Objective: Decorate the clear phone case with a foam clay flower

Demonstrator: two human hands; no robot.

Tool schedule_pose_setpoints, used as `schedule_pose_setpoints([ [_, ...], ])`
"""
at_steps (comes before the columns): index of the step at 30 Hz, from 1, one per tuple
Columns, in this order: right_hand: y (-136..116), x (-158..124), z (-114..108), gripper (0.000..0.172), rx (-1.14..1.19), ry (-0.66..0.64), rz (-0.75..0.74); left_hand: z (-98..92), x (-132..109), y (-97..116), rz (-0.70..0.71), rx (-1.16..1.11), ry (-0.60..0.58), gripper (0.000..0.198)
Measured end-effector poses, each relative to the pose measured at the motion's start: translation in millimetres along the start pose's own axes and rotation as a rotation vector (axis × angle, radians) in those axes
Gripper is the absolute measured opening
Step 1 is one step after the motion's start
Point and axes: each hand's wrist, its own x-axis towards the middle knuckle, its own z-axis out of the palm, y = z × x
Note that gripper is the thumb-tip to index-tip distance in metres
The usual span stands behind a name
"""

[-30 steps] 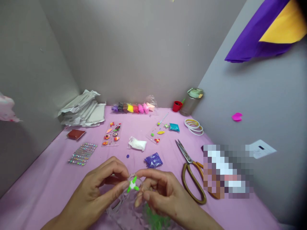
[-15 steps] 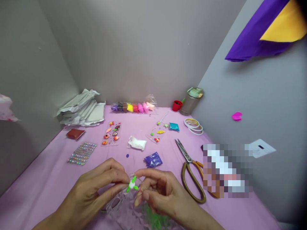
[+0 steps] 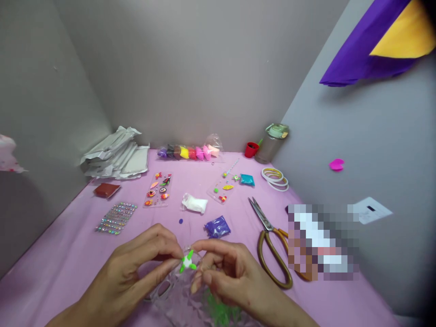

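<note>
My left hand [image 3: 136,265] and my right hand [image 3: 226,272] meet above the pink cloth [image 3: 68,263]. Between their fingertips sits a small green and white clay piece [image 3: 187,262], pinched by my left fingers, with my right fingers against it. Below it lies a transparent faceted vessel [image 3: 173,297], partly hidden by my right hand, and my right fingers seem to hold its top. Green strands [image 3: 221,309] show low down, inside or behind it.
Scissors [image 3: 272,250] lie to the right. Ahead are a purple clay packet [image 3: 217,226], a white clay packet [image 3: 194,203], a rhinestone sheet [image 3: 116,218], a sticker sheet [image 3: 158,190] and a row of coloured clay [image 3: 187,153]. Grey walls rise behind.
My hands stay almost still around the clay piece and vessel. The view shifts only very slightly.
</note>
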Motion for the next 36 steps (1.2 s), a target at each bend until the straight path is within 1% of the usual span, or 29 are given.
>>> schedule_pose_setpoints([
  [3, 1, 0, 0, 0.032, 0.012, -0.001, -0.003, 0.0, 2, 1, -0.016, -0.009, 0.012, 0.022],
  [7, 2, -1, 0, 0.032, 0.013, -0.002, -0.019, 1.7, 2, 1, -0.071, -0.047, 0.002, 0.02],
  [12, 1, -1, 1, 0.032, -0.01, 0.016, -0.012, 7.6, 2, -1, -0.229, -0.149, 0.062, 0.011],
  [14, 1, -1, 1, 0.032, -0.011, 0.02, -0.014, 8.9, 3, -1, -0.276, -0.17, 0.06, 0.013],
  [17, 2, -1, 1, 0.032, -0.019, 0.014, -0.014, 8.8, 3, 0, -0.296, -0.184, 0.054, 0.018],
  [23, 2, -1, 0, 0.032, -0.025, 0.013, -0.026, 11.3, 0, -1, -0.313, -0.257, 0.088, 0.015],
  [27, 2, -2, 1, 0.033, -0.025, 0.018, -0.024, 14.4, 0, 1, -0.388, -0.307, 0.089, 0.017],
  [31, 2, -2, 1, 0.034, -0.048, 0.039, -0.017, 13.6, -2, 0, -0.422, -0.305, 0.082, 0.021],
  [33, 2, -2, 1, 0.034, -0.048, 0.056, -0.008, 13.0, -3, -2, -0.448, -0.303, 0.097, 0.022],
  [36, 2, 0, 0, 0.036, 0.0, 0.092, -0.029, 14.4, -3, -4, -0.478, -0.383, 0.128, 0.027],
])
